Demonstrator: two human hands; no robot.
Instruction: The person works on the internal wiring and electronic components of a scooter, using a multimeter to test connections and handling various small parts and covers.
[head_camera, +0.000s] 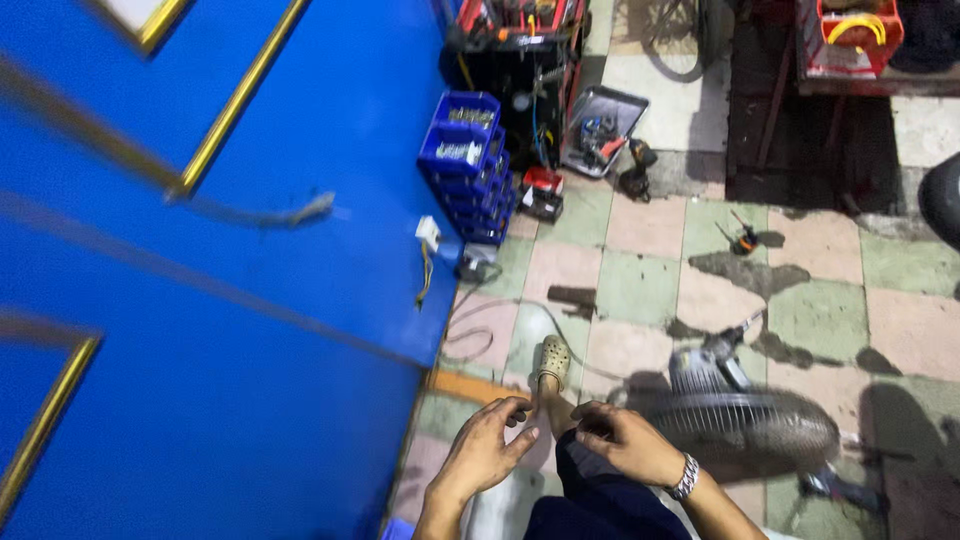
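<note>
Whatever the left hand (487, 448) and right hand (622, 440) pinch is too small to tell.

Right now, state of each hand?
Left hand: fingers curled, thumb and fingertips pinched together; whether anything is between them cannot be told.
Right hand: loosely closed, fingers curled inward beside the left; contents cannot be told.

There are two hands, a left hand (487, 450) and a right hand (620, 440). One shoe (551, 361) is on one foot. One fan (745, 415) lies on the floor. One watch (685, 477) is on a wrist. One stack of blue bins (468, 165) stands by the wall
</note>
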